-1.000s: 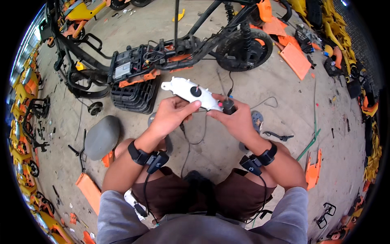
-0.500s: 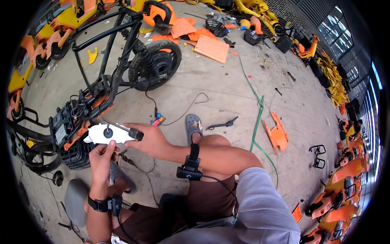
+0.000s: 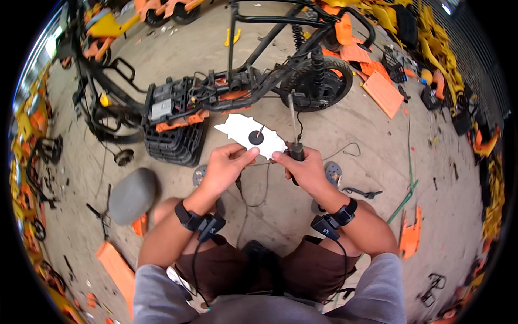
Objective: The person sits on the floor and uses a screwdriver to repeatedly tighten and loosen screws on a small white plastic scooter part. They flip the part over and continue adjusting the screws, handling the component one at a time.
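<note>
- My left hand [image 3: 224,167] pinches the near edge of a flat white plastic panel [image 3: 249,135] with a black round spot, held above the concrete floor [image 3: 377,140].
- My right hand [image 3: 305,168] wraps its fingers around a black-handled screwdriver [image 3: 293,129], fingertip touching the panel.
- Behind sits a stripped black scooter frame [image 3: 253,81].

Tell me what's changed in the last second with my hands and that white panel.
The view swung aside and came back to centre. Both hands kept their hold: the left hand pinches the white panel and the right hand grips the screwdriver, now standing more upright. The scooter frame and grey seat lie as before.
</note>
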Available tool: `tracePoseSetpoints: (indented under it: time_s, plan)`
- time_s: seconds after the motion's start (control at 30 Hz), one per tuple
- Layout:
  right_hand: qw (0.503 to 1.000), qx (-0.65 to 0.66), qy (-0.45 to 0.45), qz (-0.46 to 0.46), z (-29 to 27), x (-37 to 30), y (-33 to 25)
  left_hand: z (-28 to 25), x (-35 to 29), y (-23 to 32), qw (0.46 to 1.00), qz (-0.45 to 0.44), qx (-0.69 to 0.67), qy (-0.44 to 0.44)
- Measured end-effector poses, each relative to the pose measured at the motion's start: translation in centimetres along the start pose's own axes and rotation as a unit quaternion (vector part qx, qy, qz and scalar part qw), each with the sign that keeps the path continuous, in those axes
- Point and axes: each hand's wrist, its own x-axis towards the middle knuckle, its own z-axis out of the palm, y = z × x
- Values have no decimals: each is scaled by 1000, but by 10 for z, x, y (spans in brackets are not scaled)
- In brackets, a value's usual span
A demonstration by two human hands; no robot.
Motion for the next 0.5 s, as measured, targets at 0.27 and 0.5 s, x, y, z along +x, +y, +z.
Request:
tracePoseSetpoints:
  time_s: [0.27,0.5]
  plan:
    - [993,-68,73,-69,8,-4,-2,4,10,-17,998,-20,65,-6]
    - [995,-2,80,-56,10,-4,4,14,14,-37,993,72,83,-38]
